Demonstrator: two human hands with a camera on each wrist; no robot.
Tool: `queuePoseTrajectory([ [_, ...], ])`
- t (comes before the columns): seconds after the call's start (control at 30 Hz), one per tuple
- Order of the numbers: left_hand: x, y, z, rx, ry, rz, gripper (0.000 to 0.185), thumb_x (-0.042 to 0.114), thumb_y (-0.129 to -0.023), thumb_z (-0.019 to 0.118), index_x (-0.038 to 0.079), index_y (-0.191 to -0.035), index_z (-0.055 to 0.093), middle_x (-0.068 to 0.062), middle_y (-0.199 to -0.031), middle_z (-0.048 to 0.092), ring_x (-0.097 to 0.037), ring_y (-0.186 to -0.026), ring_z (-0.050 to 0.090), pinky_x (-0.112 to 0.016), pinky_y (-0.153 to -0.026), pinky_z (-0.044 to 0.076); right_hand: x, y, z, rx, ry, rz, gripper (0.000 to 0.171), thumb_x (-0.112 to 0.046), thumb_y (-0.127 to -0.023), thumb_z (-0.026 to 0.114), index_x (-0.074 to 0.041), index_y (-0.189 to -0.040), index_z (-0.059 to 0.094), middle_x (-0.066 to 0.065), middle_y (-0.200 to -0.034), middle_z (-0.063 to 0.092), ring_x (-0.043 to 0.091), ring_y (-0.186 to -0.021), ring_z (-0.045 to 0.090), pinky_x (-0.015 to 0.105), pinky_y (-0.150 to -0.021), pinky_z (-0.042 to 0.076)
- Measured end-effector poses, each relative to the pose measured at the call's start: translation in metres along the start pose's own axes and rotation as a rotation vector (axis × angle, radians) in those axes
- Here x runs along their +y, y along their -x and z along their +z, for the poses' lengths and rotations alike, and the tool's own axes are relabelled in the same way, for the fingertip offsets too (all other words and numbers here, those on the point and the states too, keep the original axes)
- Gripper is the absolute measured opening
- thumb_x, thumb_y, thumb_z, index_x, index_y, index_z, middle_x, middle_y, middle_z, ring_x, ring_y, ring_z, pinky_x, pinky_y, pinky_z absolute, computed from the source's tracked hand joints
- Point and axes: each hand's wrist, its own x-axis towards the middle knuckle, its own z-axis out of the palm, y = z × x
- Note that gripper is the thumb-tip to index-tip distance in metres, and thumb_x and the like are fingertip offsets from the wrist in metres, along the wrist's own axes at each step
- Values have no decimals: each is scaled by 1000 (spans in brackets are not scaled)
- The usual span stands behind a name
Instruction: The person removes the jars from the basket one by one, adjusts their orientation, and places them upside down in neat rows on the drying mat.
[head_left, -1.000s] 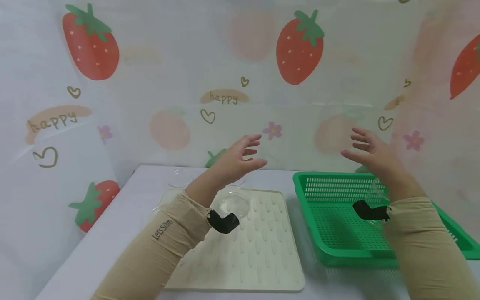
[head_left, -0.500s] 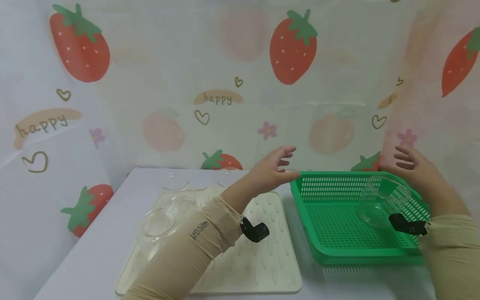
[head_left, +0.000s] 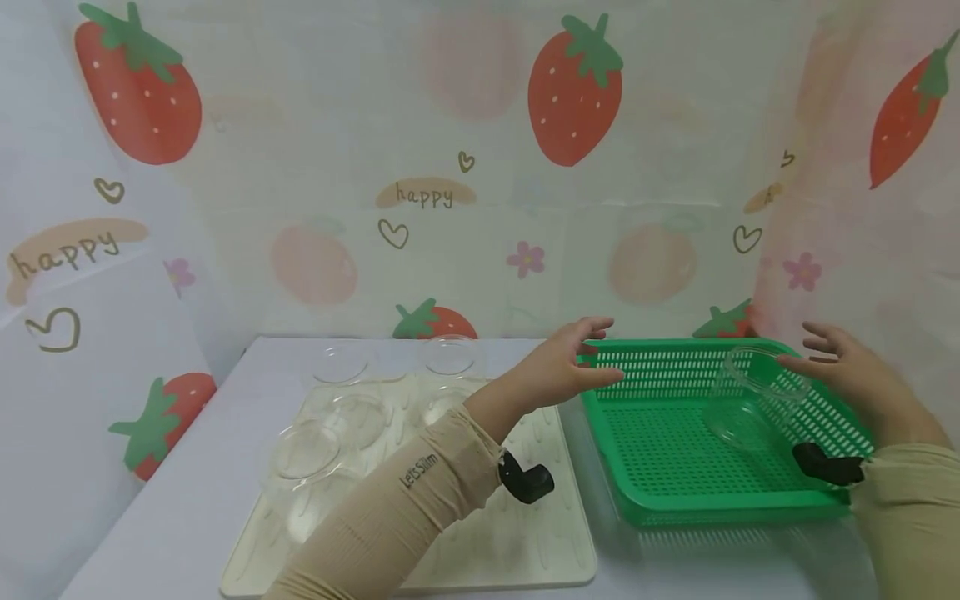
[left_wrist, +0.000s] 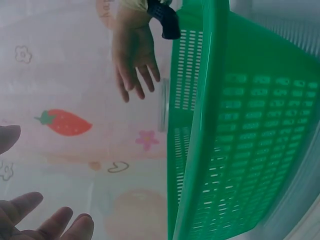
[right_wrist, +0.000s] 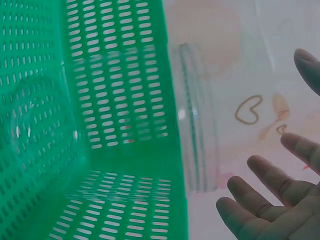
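Over the green basket (head_left: 675,467), one clear bowl (head_left: 757,400) is seen inside, several left on the drying mat (head_left: 517,533); left hand (head_left: 558,373) and right hand (head_left: 855,375) are spread, fingers wide, nothing held.

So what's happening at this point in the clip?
A person reaches with both hands toward a green basket on a white table. The left hand, fingers spread, is at the basket's near-left corner; the right hand, also holding nothing, is beside a clear glass bowl leaning inside the basket's right side. Several more clear glass dishes sit on and behind a cream drying mat to the left.
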Motion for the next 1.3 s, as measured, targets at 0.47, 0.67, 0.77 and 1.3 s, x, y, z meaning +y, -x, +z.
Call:
queuePoseTrajectory([
  [0.47, -7, 2, 1, -5, 22, 4, 69, 29, -84, 65, 24, -142, 29, -1, -140, 36, -18, -126, 40, -30, -98, 39, -2, 2, 6, -136, 68, 13, 106, -49, -83, 60, -6, -143, -16, 38, -142, 2, 61, -122, 9, 71, -85, 24],
  [0.67, -10, 3, -1, 3, 17, 6, 69, 30, -84, 65, 25, -142, 29, 0, -140, 36, -18, -125, 41, -30, -98, 39, 0, 1, 8, -145, 72, 14, 110, -48, -80, 64, -5, -143, -16, 38, -141, 6, 61, -121, 11, 70, -86, 25],
  [0.77, -12, 5, -2, 7, 16, -6, 69, 31, -84, 66, 27, -142, 29, 1, -140, 36, -19, -126, 40, -32, -98, 39, -1, 1, 9, -152, 95, -9, 109, -48, -80, 64, -2, -143, -12, 38, -140, 13, 60, -120, 16, 69, -86, 27],
  [1.3, -22, 8, -7, 24, 30, -15, 68, 28, -84, 66, 26, -142, 30, -1, -140, 37, -21, -126, 40, -31, -100, 37, -25, -6, 31, -227, 59, -204, 97, -31, -81, 69, 5, -143, 4, 34, -136, 32, 53, -116, 38, 56, -88, 41],
])
